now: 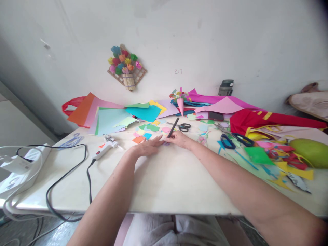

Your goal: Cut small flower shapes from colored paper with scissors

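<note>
My right hand grips a dark pen, tilted, with its lower end down at the table. Beside it my left hand lies flat with fingers stretched out, its tips close to the pen. A small purple piece of paper shows just below the fingertips; most of it is hidden. Small cut paper pieces, among them an orange one and a green one, lie just beyond my hands. Black-handled scissors rest behind my right hand.
A glue gun with a black cord lies left, near a white power strip. Coloured sheets and a pink paper cone with flowers stand along the wall. Blue-handled scissors, paper scraps and a green oval object lie right.
</note>
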Available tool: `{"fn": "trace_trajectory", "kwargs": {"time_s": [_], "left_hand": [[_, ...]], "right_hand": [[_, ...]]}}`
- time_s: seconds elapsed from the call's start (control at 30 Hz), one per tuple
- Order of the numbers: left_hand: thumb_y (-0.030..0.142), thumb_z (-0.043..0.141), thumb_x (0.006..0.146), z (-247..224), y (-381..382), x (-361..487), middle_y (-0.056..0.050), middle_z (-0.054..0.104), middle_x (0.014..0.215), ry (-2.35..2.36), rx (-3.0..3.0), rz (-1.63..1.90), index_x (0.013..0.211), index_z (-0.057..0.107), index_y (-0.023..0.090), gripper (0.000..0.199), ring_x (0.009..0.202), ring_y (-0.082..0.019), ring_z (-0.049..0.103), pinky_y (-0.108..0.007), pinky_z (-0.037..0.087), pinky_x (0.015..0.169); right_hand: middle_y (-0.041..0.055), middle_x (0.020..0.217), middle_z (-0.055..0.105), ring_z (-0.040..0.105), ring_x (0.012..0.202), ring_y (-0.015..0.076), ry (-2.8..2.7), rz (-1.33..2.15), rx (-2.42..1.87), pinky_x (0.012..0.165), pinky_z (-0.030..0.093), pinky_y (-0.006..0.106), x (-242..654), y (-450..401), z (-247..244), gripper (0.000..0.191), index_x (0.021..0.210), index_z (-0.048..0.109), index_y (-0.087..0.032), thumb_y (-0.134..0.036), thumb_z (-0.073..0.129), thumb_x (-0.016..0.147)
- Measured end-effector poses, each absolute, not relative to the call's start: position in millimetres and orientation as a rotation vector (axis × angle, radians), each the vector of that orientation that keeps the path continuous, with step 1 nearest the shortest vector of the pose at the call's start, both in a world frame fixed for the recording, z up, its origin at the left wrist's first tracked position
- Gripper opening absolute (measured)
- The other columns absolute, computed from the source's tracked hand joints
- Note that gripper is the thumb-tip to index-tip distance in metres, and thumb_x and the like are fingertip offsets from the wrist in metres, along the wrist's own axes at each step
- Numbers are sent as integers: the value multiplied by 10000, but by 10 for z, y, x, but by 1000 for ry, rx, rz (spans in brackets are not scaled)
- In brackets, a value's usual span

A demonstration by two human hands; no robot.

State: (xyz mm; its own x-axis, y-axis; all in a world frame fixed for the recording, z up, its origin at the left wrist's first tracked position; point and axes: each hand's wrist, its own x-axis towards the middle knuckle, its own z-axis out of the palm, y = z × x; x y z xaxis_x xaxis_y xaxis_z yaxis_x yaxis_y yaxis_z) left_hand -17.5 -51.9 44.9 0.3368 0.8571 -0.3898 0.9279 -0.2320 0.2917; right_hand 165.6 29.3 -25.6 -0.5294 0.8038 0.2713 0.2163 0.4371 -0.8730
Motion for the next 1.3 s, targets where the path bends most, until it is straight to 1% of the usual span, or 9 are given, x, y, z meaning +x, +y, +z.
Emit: {"fn": "trace_trajectory", "kwargs": {"time_s": [0.1,0.2,0.4,0.6,0.77,0.9,1.0,1.17,1.3], "left_hand": [[228,376,762,458,-522,-164,46,315,1551,1552,2156,-208,1555,74,296,851,1485,-279,59,-597,-23,1151],[220,372,754,461,-523,-158,51,305,1558,1540,2162,-205,1554,77,306,857,1486,-263,74,-580,-9,1161],[225,369,752,464,-528,-160,70,307,1550,1545,2134,-183,1553,103,314,849,1486,-275,59,-588,-12,1158],[230,383,764,481,-515,-153,69,219,1582,1560,2111,-210,1552,135,302,829,1486,-282,40,-571,-32,1162],[229,380,777,487,-512,-148,65,178,1591,1567,2130,-234,1549,131,322,816,1485,-286,45,-584,-8,1158],[213,374,773,465,-497,-160,51,179,1593,1531,2139,-226,1553,109,302,829,1488,-254,34,-575,-56,1153],[215,372,778,449,-483,-166,42,162,1598,1530,2147,-226,1554,113,294,822,1487,-264,24,-585,-74,1145],[216,375,769,443,-472,-167,47,190,1593,1533,2143,-241,1555,89,298,841,1488,-260,30,-577,-69,1151],[225,376,769,444,-473,-169,65,229,1581,1530,2135,-239,1551,112,316,830,1488,-255,24,-568,-68,1155]], "right_hand": [[27,692,671,612,681,172,-1982,1082,-843,680,491,296,1654,298,-261,204,724,710,-140,-343,689,724],[26,711,679,620,699,175,-1973,1107,-816,693,500,300,1654,291,-251,214,722,708,-147,-360,697,717],[20,698,676,620,700,171,-1961,1123,-796,708,501,301,1660,261,-211,223,691,690,-155,-377,699,707],[24,701,680,622,705,175,-1972,1099,-826,716,494,303,1671,253,-197,206,704,691,-146,-351,683,719],[26,702,678,616,702,176,-1992,1083,-815,701,477,293,1679,261,-204,226,706,681,-152,-377,672,716],[23,697,673,613,694,170,-1972,1104,-826,702,475,291,1673,274,-222,208,708,678,-151,-359,670,718],[24,689,671,608,677,165,-1960,1111,-850,697,480,294,1667,282,-234,193,716,683,-144,-335,667,728],[33,729,692,625,705,169,-1964,1134,-837,713,493,297,1670,283,-237,182,747,711,-135,-315,690,730],[28,700,682,616,679,171,-1967,1118,-856,690,491,296,1667,293,-254,205,743,716,-136,-339,702,721]]}}
